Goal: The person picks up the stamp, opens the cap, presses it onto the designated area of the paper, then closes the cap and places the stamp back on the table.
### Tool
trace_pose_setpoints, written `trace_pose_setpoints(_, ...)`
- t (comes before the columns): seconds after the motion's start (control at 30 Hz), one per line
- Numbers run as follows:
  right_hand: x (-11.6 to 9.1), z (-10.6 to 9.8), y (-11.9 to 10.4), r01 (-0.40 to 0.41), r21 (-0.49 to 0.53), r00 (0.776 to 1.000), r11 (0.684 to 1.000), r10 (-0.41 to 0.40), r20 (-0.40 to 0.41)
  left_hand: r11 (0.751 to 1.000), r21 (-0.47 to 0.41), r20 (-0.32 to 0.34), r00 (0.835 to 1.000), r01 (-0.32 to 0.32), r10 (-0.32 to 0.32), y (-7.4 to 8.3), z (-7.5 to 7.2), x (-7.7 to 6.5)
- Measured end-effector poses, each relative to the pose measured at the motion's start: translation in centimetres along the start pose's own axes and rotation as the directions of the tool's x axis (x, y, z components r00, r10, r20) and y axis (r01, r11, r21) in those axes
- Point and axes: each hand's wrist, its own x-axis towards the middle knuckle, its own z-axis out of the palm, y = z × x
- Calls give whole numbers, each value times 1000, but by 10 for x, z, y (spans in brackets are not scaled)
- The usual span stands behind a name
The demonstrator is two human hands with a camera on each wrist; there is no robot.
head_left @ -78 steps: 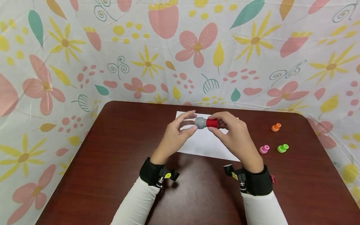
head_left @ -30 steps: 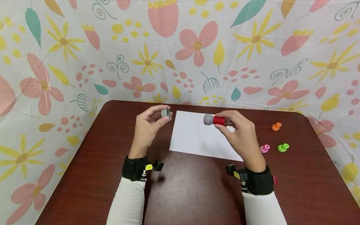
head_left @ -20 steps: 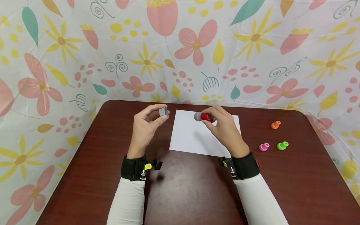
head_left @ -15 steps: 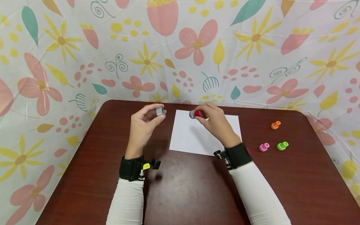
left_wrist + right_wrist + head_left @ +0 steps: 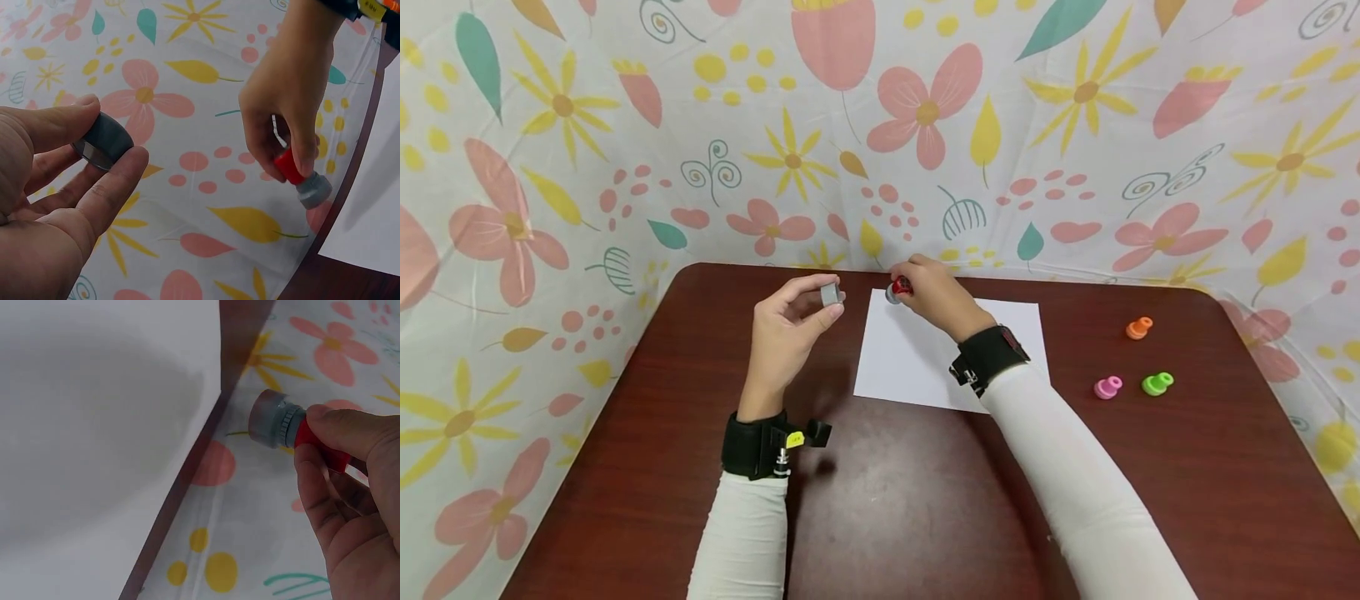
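Observation:
My left hand (image 5: pixel 781 337) pinches a small grey cap (image 5: pixel 111 139) between thumb and fingers, above the table left of the paper. The cap is hollow, its opening showing in the left wrist view. My right hand (image 5: pixel 942 298) grips a stamp (image 5: pixel 270 419) by its red handle, fingers curled round it. The stamp's wide grey end is uncapped, and a ribbed collar joins it to the handle. In the head view the stamp overlaps the upper left corner of a white sheet of paper (image 5: pixel 917 371), its grey end tilted down and left.
On the right of the brown table (image 5: pixel 880 517) stand an orange peg-shaped piece (image 5: pixel 1138 327), a pink one (image 5: pixel 1107 387) and a green one (image 5: pixel 1157 383). A flower-printed cloth (image 5: pixel 820 167) rises right behind the table's back edge.
First both hands held the capped stamp together; the left hand then drew the cap off leftward. Since then the right hand has carried the stamp left and back, toward the paper's upper left corner.

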Motion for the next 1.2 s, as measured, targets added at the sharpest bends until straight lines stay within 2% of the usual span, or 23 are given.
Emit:
trace_pose_setpoints(0.27, 18, 14, 9, -34, -23, 996, 999, 36, 87, 1000, -3, -7, 1000, 11, -11, -2, -1, -1)
trace_pose_setpoints(0.5, 27, 23, 11, -47, -48, 982, 998, 55, 180, 1000, 14, -15, 1000, 14, -14, -3, -3, 0)
trace_pose_setpoints(0.67, 32, 27, 10, -53, -84, 974, 995, 70, 217, 1000, 23, -16, 1000, 16, -15, -4, -3, -1)
trace_pose_setpoints(0.87, 34, 31, 12, -50, -96, 968, 994, 71, 239, 999, 29, -21, 999, 30, -29, -6, -3, -1)
trace_pose_setpoints(1.2, 41, 29, 8, -46, -121, 966, 992, 75, 246, 999, 50, -29, 999, 15, -14, -6, -3, 0)
